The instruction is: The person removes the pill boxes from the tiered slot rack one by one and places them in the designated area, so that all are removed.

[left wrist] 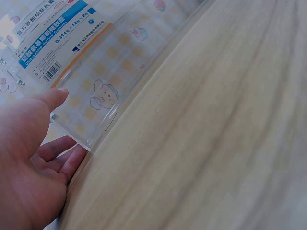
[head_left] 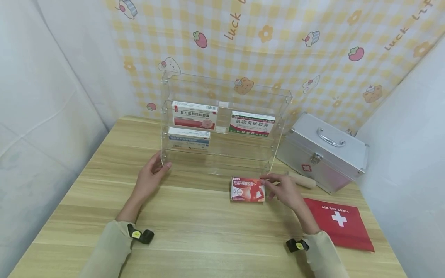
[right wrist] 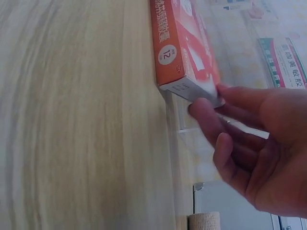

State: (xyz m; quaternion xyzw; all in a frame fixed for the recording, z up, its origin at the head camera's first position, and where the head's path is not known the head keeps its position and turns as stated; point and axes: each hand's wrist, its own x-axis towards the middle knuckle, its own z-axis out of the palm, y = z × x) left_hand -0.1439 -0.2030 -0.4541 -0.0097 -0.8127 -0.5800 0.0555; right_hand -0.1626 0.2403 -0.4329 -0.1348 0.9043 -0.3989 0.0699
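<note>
A clear acrylic display rack (head_left: 243,158) stands on the table. My left hand (head_left: 152,175) grips its lower left corner, thumb in front and the other fingers round the side panel (left wrist: 72,129). A red and white medicine box (head_left: 247,190) is in front of the rack, towards its right. At the box's right end is my right hand (head_left: 283,190), thumb and forefinger pinching the corner; in the right wrist view the fingertips (right wrist: 204,106) meet the white end of the box (right wrist: 184,52). The remaining fingers curl loosely below.
The rack carries a red-and-white box (head_left: 194,116), a green-and-red box (head_left: 252,124) and a blue-and-white box (head_left: 189,139). To the right stand a silver metal case (head_left: 323,154), a beige roll (head_left: 302,180) and a red first aid pouch (head_left: 347,231). A patterned curtain hangs behind.
</note>
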